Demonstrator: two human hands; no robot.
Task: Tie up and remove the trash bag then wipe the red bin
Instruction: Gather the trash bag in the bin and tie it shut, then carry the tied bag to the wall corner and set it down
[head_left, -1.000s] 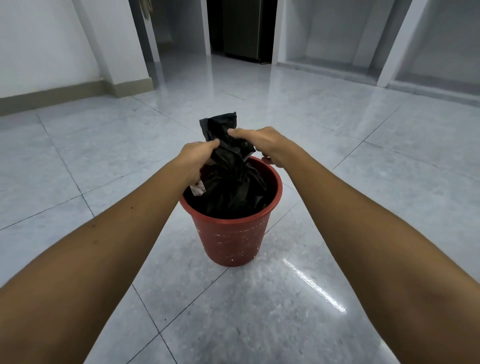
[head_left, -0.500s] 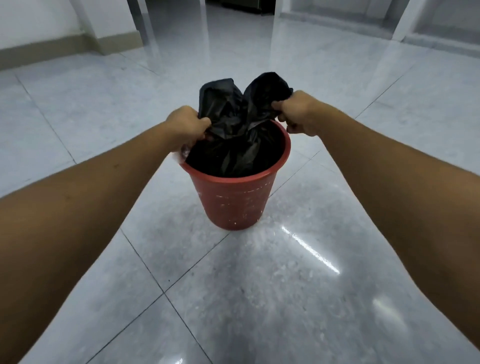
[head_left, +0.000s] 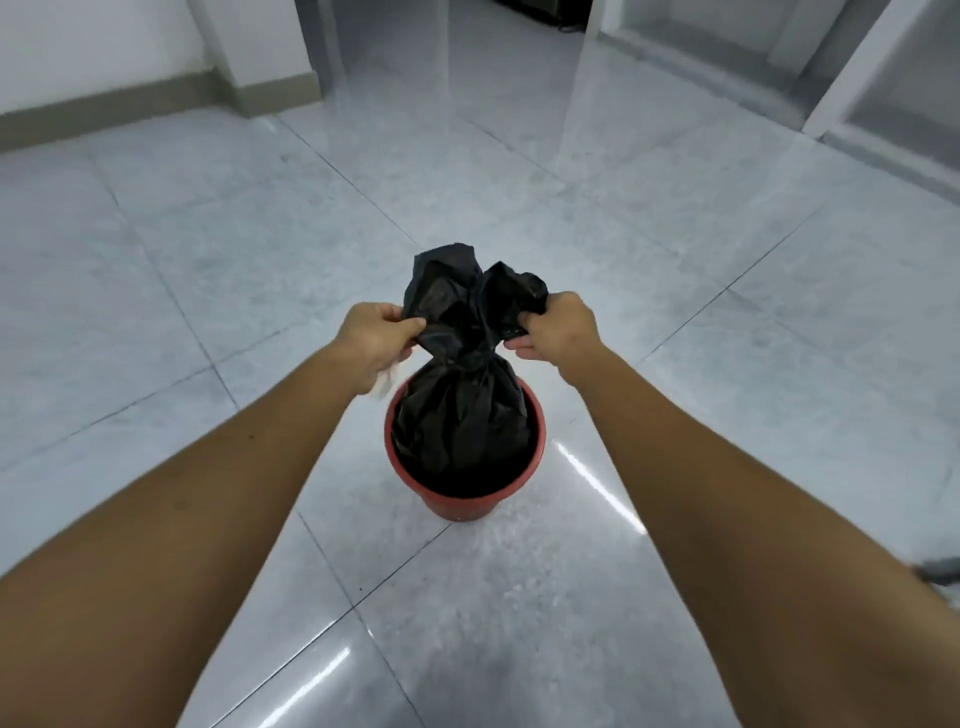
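Observation:
A round red bin (head_left: 470, 503) stands on the tiled floor at the centre. A black trash bag (head_left: 462, 426) fills it and rises above the rim, cinched at a neck with two loose flaps above. My left hand (head_left: 375, 339) grips the left flap. My right hand (head_left: 556, 328) grips the right flap. Both hands are just above the bin's far rim. A bit of white material (head_left: 385, 383) shows under my left hand; what it is I cannot tell.
Glossy grey floor tiles (head_left: 519, 597) surround the bin. A white wall with a beige skirting (head_left: 104, 111) runs at the far left. Doorways and white pillars (head_left: 841, 78) stand at the back. A small dark object (head_left: 940, 571) sits at the right edge.
The bag's top has been pulled into a tight neck and lifted higher out of the bin. My hands moved apart, each with a flap. The camera tilted further down.

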